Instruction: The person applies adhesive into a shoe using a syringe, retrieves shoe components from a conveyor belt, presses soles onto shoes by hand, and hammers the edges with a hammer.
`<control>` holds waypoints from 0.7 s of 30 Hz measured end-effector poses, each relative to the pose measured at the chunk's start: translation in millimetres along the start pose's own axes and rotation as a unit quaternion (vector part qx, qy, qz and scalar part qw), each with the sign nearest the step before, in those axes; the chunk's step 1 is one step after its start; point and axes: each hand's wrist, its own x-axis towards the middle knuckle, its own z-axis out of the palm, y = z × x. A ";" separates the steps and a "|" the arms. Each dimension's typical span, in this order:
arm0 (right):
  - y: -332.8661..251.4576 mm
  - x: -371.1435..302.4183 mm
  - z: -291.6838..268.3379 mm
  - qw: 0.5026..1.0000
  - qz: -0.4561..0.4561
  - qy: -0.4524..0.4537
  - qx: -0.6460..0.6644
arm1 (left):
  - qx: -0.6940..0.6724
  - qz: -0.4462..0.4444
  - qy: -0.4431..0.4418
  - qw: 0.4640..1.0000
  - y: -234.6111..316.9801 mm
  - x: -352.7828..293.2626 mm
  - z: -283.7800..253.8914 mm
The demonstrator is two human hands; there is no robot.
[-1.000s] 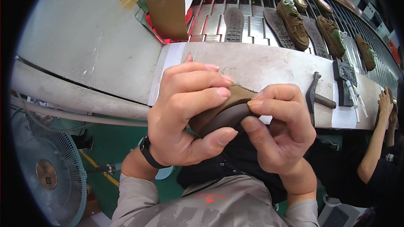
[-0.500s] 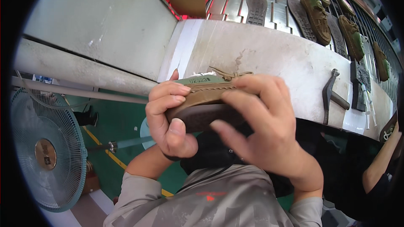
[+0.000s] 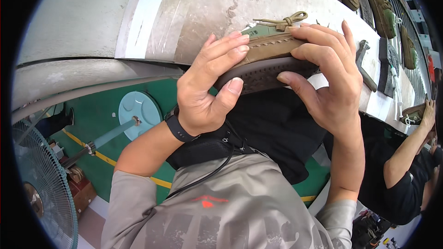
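Both my hands hold a brown lace-up shoe (image 3: 270, 51) on its side at the front edge of the white worktable (image 3: 198, 23). Its dark brown studded sole (image 3: 264, 77) faces me; above are a stitched upper, a green lining and a tan lace tied in a bow. My left hand (image 3: 207, 83) clasps one end, fingers on the upper and thumb against the sole. At the other end, my right hand (image 3: 330, 74) has fingers on the upper and its thumb on the sole's lower edge. The palms partly hide both ends.
Right of my hands lie a hammer (image 3: 364, 69) and a black block (image 3: 386, 67). Brown shoes (image 3: 380, 11) stand on a slatted conveyor beyond. A co-worker's hand (image 3: 428, 113) holds another shoe (image 3: 413, 113) at far right. A fan (image 3: 46, 189) stands at lower left.
The view has shifted, and the shoe now appears farther up and right, with its studded sole turned more toward me. My right thumb, apart from the sole before, now touches it.
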 end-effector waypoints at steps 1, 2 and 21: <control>-0.1 0.5 0.8 1.000 -0.008 0.006 0.000 | -0.003 -0.008 0.006 1.000 1.4 -0.4 0.5; 0.1 0.4 1.1 1.000 -0.008 0.002 0.002 | -0.011 -0.012 0.021 1.000 2.6 0.0 2.6; 7.5 -1.7 7.8 0.997 -0.061 0.019 0.033 | 0.143 0.034 -0.086 0.985 20.2 18.4 3.5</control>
